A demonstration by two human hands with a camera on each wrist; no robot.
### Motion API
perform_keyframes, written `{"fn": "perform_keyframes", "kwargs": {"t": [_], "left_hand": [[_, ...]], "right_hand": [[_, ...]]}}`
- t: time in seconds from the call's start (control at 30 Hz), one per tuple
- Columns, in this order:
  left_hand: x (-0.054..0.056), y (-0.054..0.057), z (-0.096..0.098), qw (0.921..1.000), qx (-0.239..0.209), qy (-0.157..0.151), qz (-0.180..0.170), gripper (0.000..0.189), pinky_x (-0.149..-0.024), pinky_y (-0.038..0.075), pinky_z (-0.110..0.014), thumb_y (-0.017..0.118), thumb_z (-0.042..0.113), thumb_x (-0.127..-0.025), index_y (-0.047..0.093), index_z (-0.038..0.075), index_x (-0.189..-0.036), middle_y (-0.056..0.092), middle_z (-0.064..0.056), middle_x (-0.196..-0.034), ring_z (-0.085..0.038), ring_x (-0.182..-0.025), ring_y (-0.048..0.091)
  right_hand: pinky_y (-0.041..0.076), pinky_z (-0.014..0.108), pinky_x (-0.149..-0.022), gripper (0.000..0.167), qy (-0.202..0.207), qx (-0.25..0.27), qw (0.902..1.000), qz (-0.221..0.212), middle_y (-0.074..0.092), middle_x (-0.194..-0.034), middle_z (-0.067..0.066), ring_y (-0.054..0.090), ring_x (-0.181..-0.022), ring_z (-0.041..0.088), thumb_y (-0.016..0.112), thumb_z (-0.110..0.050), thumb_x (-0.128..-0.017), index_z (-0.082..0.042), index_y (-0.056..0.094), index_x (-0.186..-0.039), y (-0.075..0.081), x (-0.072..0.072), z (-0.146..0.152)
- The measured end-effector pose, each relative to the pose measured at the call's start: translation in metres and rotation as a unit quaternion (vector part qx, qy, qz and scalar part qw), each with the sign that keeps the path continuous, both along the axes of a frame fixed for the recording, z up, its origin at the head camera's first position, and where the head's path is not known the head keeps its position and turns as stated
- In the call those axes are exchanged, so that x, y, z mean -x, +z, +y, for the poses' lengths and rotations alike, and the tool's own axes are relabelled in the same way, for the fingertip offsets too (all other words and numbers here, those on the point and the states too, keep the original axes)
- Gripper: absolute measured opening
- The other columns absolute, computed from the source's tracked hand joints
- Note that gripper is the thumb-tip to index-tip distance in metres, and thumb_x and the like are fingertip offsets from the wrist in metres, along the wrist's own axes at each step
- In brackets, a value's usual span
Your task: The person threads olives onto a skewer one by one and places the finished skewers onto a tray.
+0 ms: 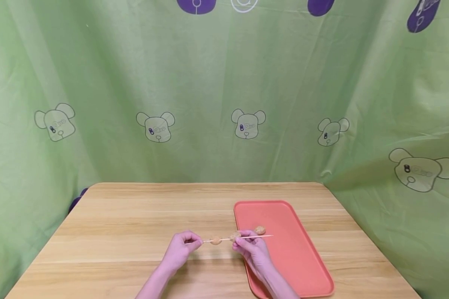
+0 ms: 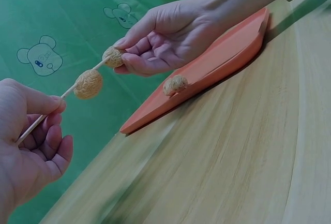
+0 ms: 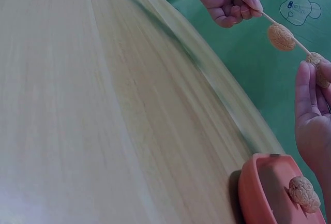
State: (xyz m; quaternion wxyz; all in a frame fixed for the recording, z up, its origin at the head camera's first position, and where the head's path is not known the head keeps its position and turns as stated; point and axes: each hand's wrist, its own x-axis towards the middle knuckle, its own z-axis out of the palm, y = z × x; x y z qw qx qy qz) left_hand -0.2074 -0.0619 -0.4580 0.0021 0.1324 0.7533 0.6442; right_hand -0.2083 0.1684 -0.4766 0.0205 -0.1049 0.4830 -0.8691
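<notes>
A green curtain (image 1: 202,83) hangs behind the wooden table (image 1: 134,224); toward its right edge we see a red tray (image 1: 295,265). Our left hand (image 1: 180,249), fingers curled, grips a stick (image 2: 69,90) above the table. One ball (image 2: 89,84) sits on the stick between our hands. Our right hand (image 1: 256,252) pinches a second ball (image 2: 111,57) on it, by the tray's left edge. Two more balls (image 2: 175,85) lie on the tray, nearer that edge.

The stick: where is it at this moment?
In the head view, the stick is low, near the middle: it runs from the left hand to past the right hand, and its right end shows against the tray.
</notes>
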Motion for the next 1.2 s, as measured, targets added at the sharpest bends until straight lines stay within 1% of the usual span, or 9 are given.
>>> {"fn": "perform_keyframes", "kwargs": {"t": [0.13, 0.23, 0.4, 0.53, 0.63, 0.73, 0.97, 1.07, 1.2], "left_hand": [[0.0002, -0.0007, 0.0007, 1.0, 0.001, 0.0, 0.001, 0.01, -0.073, 0.045, -0.029, 0.062, 0.002, -0.082, 0.064, -0.006, -0.087, 0.06, -0.004, -0.081, -0.017, -0.078, 0.053], [0.0002, -0.0005, 0.0011, 1.0, 0.002, 0.002, 0.001, 0.01, -0.072, 0.045, -0.028, 0.062, 0.002, -0.082, 0.064, -0.006, -0.086, 0.06, -0.004, -0.08, -0.016, -0.078, 0.053], [-0.001, 0.0004, 0.0024, 1.0, 0.003, 0.004, 0.003, 0.009, -0.074, 0.045, -0.029, 0.062, 0.002, -0.082, 0.064, -0.006, -0.087, 0.06, -0.004, -0.082, -0.015, -0.078, 0.054], [0.0001, -0.0023, 0.0037, 1.0, 0.004, 0.004, -0.002, 0.009, -0.074, 0.045, -0.03, 0.062, 0.002, -0.083, 0.064, -0.006, -0.087, 0.061, -0.004, -0.082, -0.015, -0.079, 0.054], [0.0018, -0.0056, 0.0041, 1.0, 0.004, 0.001, -0.006, 0.009, -0.075, 0.045, -0.032, 0.062, 0.002, -0.083, 0.063, -0.006, -0.087, 0.062, -0.005, -0.083, -0.016, -0.08, 0.054], [0.0018, -0.0067, 0.0036, 1.0, 0.006, -0.002, -0.006, 0.009, -0.075, 0.044, -0.034, 0.061, 0.001, -0.083, 0.063, -0.007, -0.087, 0.062, -0.006, -0.083, -0.017, -0.08, 0.054], [-0.001, -0.0035, 0.0037, 0.9999, 0.006, -0.007, -0.009, 0.012, -0.074, 0.044, -0.032, 0.062, 0.005, -0.083, 0.063, -0.006, -0.088, 0.06, -0.005, -0.082, -0.016, -0.079, 0.053], [-0.001, -0.0047, 0.0035, 0.9998, 0.0, -0.011, -0.014, 0.013, -0.073, 0.044, -0.03, 0.062, 0.006, -0.083, 0.064, -0.006, -0.089, 0.062, -0.008, -0.083, -0.016, -0.078, 0.053], [-0.0009, -0.0076, 0.0035, 0.9997, -0.004, -0.016, -0.019, 0.014, -0.072, 0.045, -0.029, 0.062, 0.006, -0.084, 0.064, -0.007, -0.09, 0.063, -0.013, -0.086, -0.016, -0.079, 0.054]], "right_hand": [[0.053, 0.025, -0.07, 0.022, 0.012, 0.006, 0.9999, 0.005, 0.064, -0.081, 0.004, 0.064, -0.072, 0.014, 0.054, 0.013, -0.082, -0.004, 0.059, -0.096, 0.002, -0.0005, -0.0008], [0.053, 0.025, -0.07, 0.021, 0.01, 0.006, 0.9999, 0.008, 0.064, -0.081, 0.004, 0.064, -0.072, 0.014, 0.054, 0.012, -0.082, -0.003, 0.059, -0.096, 0.0012, -0.0001, -0.0021], [0.053, 0.025, -0.07, 0.022, 0.015, 0.001, 0.9998, 0.011, 0.064, -0.081, 0.003, 0.064, -0.073, 0.013, 0.055, 0.011, -0.083, -0.005, 0.06, -0.096, -0.0008, 0.0001, -0.0026], [0.052, 0.025, -0.071, 0.021, 0.012, -0.005, 0.9999, 0.0, 0.064, -0.081, 0.003, 0.064, -0.072, 0.013, 0.056, 0.011, -0.082, -0.007, 0.061, -0.094, -0.0018, -0.0003, -0.0029], [0.052, 0.025, -0.071, 0.021, 0.011, -0.004, 0.9999, -0.003, 0.063, -0.081, 0.003, 0.065, -0.072, 0.013, 0.056, 0.011, -0.082, -0.007, 0.061, -0.093, -0.0023, -0.0005, -0.0037], [0.053, 0.026, -0.071, 0.022, 0.015, -0.005, 0.9999, -0.002, 0.064, -0.081, 0.003, 0.064, -0.072, 0.013, 0.055, 0.012, -0.082, -0.006, 0.06, -0.094, -0.0027, -0.0003, -0.0047], [0.053, 0.025, -0.07, 0.023, 0.006, -0.019, 0.9997, -0.011, 0.064, -0.079, 0.003, 0.064, -0.071, 0.013, 0.054, 0.014, -0.082, -0.006, 0.058, -0.093, -0.003, 0.0004, -0.0059], [0.053, 0.026, -0.07, 0.022, 0.005, -0.029, 0.9995, -0.011, 0.064, -0.079, 0.003, 0.064, -0.071, 0.013, 0.055, 0.012, -0.081, -0.005, 0.058, -0.094, -0.002, 0.0006, -0.0058], [0.053, 0.026, -0.071, 0.021, 0.018, -0.038, 0.9991, -0.002, 0.064, -0.082, 0.004, 0.063, -0.072, 0.013, 0.056, 0.011, -0.082, -0.005, 0.058, -0.095, -0.0009, -0.0001, -0.0048]]}}
